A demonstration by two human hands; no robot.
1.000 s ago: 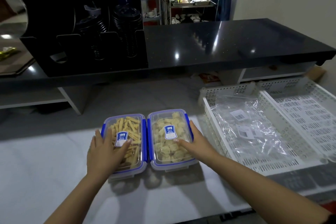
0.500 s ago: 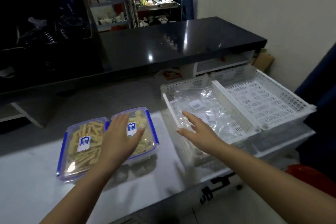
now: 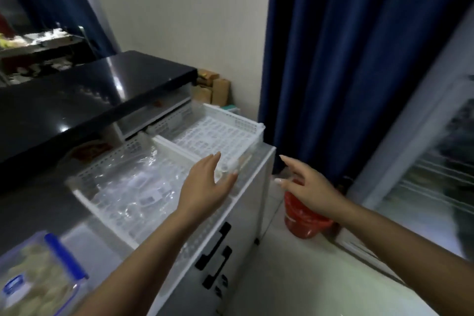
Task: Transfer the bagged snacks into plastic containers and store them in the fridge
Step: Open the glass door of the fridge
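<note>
Plastic container [image 3: 38, 277], clear with blue lid clips, filled with pale snack pieces: lower-left corner, resting on the grey tabletop [image 3: 30, 213], partly cut by the frame edge. Lid on, label uppermost; judged packed and parked within reach for carrying to cold storage. Second container not in view.

Left hand [image 3: 207, 185]: fingers straight and spread, holding nothing, hovering over the near rim of the white slatted basket [image 3: 230, 136]. Contact with the rim unclear.

Right hand [image 3: 307, 187]: fingers spread and relaxed, empty, extended past the tabletop edge above the red bucket [image 3: 305, 218] on the floor; judged reaching toward the glass-fronted fridge [image 3: 431, 174] at right, likely to open it first.

Crumpled clear bags [image 3: 133, 187]: lying in the nearer basket compartment, apparently empty, set aside as spent packaging.

Blue curtain [image 3: 359, 59]: hanging behind, between wall and fridge.
</note>
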